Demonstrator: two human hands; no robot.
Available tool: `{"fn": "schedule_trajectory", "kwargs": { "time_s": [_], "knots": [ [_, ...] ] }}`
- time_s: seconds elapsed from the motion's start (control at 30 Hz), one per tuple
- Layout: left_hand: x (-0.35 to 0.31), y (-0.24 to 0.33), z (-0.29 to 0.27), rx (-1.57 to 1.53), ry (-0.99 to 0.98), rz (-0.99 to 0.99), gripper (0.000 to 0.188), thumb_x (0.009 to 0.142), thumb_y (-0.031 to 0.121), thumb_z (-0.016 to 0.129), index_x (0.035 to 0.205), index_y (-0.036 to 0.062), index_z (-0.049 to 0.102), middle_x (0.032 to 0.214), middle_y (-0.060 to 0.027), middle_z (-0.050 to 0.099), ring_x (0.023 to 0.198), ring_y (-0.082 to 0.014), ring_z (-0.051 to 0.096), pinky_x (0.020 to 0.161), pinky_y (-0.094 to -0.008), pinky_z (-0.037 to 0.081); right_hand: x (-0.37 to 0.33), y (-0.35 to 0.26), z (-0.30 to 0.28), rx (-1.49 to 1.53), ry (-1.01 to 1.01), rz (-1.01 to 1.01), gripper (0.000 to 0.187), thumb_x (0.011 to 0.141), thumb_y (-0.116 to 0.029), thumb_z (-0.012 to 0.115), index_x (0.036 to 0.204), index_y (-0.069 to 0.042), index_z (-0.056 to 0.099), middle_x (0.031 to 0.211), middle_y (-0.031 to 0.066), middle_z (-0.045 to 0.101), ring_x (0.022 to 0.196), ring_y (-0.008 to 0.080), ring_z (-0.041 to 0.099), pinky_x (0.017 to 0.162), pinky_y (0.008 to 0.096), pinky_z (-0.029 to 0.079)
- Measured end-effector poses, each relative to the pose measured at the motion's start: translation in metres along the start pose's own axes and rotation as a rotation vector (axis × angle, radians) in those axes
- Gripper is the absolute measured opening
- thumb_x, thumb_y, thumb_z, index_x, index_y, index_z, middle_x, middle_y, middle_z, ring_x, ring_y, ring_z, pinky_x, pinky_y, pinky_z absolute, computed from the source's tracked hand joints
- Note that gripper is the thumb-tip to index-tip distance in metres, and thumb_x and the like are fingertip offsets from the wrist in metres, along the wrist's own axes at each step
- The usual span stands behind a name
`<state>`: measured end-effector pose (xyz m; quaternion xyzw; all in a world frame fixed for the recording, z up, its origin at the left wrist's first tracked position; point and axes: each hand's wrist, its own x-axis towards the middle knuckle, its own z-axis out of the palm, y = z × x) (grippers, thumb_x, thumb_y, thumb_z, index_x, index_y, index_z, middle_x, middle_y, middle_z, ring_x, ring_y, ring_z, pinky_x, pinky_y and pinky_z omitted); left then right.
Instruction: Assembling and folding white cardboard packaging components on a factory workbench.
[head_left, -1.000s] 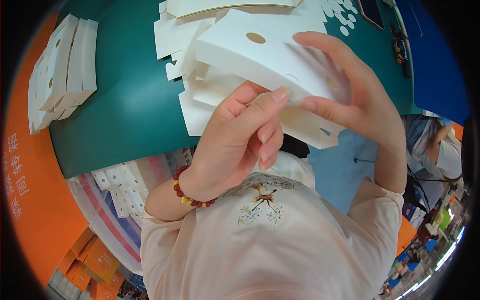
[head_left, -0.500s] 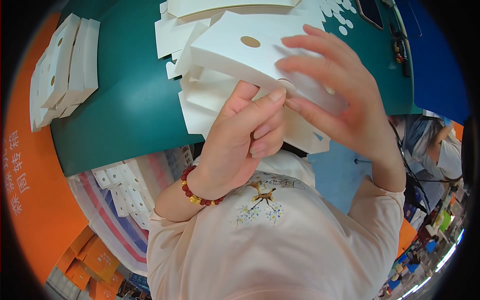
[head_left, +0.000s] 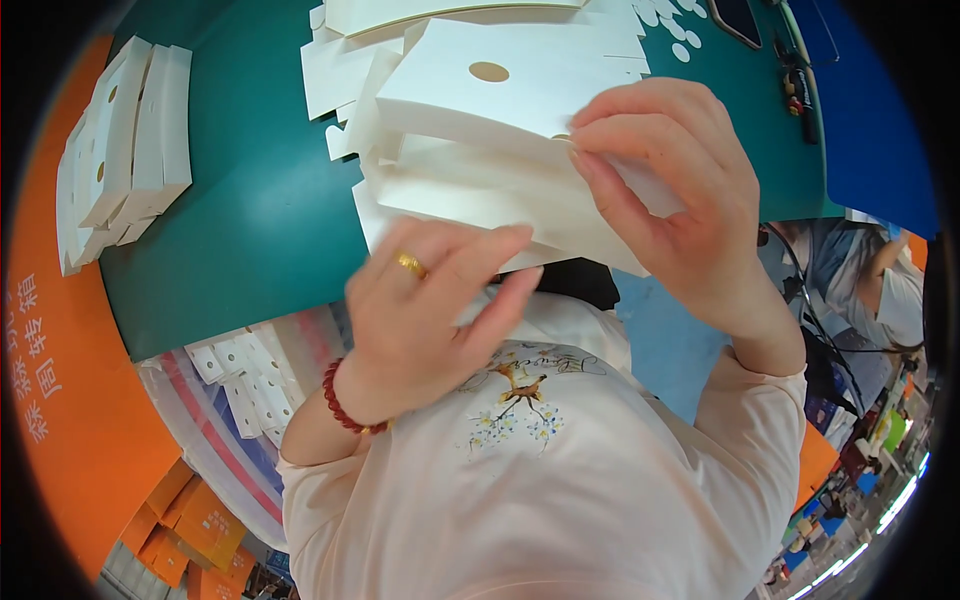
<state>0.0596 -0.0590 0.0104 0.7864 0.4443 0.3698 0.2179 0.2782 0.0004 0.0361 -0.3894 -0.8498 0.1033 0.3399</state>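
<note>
A white cardboard box [head_left: 440,75] with a round hole in its top panel lies on the table before me, its near side gaping over an inner white panel. My right hand [head_left: 680,170] pinches thumb and fingertips together at the box's front edge, beside a second, partly hidden hole. Whether a small disc is between those fingertips is hidden. My left hand [head_left: 435,300], with a gold ring and a red bead bracelet, is off the box, just below its near edge. Its thumb and forefinger are apart with nothing between them; motion blurs the other fingers.
Flat white card blanks [head_left: 335,75] lie under and behind the box on the green table [head_left: 240,230]. Small white discs [head_left: 680,50] and a phone [head_left: 735,20] are at the far right. Finished-looking white boxes [head_left: 125,140] stand stacked at left, by an orange crate [head_left: 70,400].
My left hand has let go of the box's front edge and moved down and left. The right hand's spread fingers have closed to a pinch at that edge.
</note>
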Motion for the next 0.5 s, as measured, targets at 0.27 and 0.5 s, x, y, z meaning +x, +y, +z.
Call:
{"fn": "schedule_trajectory", "kwargs": {
  "time_s": [0.27, 0.5],
  "knots": [
    [0.019, -0.040, 0.015, 0.367, -0.074, 0.477, 0.030, 0.071, 0.007, 0.063, 0.101, 0.0011, 0.065, 0.105, -0.0094, 0.063, 0.098, -0.0273, 0.061, 0.083, -0.0398, 0.051, -0.001, 0.005, 0.002, -0.080, -0.066, 0.023, 0.023, 0.077, 0.002, 0.075, 0.096, -0.006, 0.067, 0.114, 0.0108, 0.068, 0.106, 0.0275, 0.065, 0.085, 0.0332, 0.053],
    [0.019, -0.044, 0.018, 0.369, -0.108, 0.457, 0.032, 0.070, 0.007, 0.070, 0.101, 0.0042, 0.069, 0.103, -0.0084, 0.067, 0.096, -0.0267, 0.065, 0.080, -0.0349, 0.054, -0.003, 0.022, 0.004, -0.178, -0.257, 0.026, 0.049, 0.075, -0.011, 0.071, 0.119, -0.003, 0.051, 0.119, 0.0181, 0.057, 0.114, 0.0345, 0.056, 0.093, 0.0422, 0.046]
  ]
}}
